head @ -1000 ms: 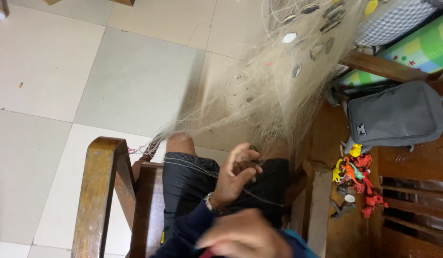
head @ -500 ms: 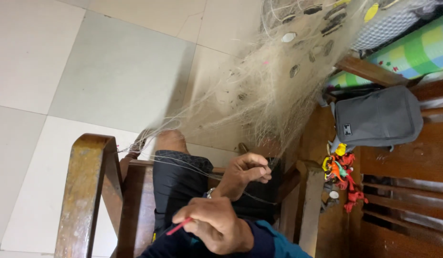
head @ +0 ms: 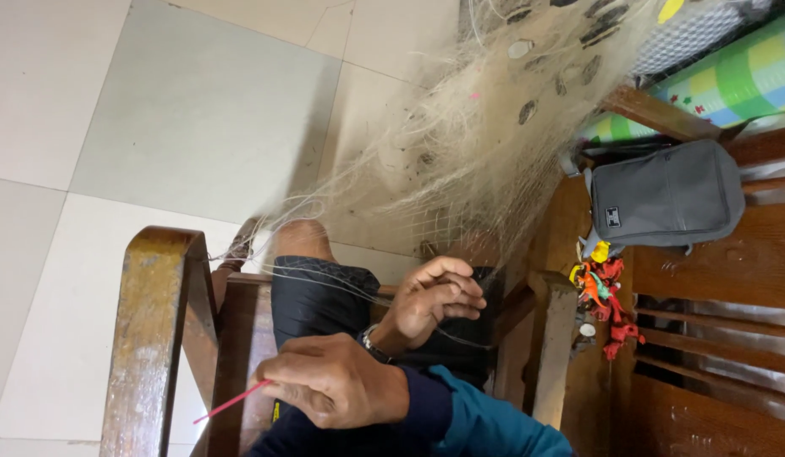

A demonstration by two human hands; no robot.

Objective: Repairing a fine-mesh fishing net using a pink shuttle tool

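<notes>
Both hands have drawn apart since a moment ago: the left hand (head: 337, 385) now sits low by the chair arm (head: 151, 338), closed on a red needle (head: 231, 402), while the right hand (head: 435, 296) stays pinched on the net (head: 460, 161) draped over the knees.

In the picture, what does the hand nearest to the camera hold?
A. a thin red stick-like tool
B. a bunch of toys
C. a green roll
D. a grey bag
A: the left hand pinches a thin red tool that points toward the wooden armrest, while the grey bag lies apart on the bench.
</notes>
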